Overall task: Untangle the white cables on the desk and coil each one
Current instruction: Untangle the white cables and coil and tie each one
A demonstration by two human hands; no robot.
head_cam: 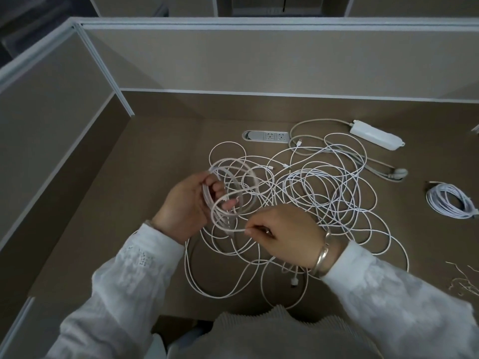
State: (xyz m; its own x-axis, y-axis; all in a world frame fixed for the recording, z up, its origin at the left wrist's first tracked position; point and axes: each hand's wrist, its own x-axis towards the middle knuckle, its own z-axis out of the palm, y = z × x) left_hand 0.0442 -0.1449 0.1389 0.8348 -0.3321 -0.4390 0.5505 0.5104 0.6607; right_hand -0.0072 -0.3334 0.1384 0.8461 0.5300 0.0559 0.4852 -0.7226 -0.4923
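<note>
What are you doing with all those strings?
They are white cables, and a person is winding one up. The left hand holds a few loops of it, and the right hand pinches the loose strand to wrap round. A big tangle lies on the desk. One finished coil sits off to the right.

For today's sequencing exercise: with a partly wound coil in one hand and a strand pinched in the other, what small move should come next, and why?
Probably lay the strand pinched by the right hand onto the coil in the left hand's grip as another loop: it still trails into the tangle.
</note>
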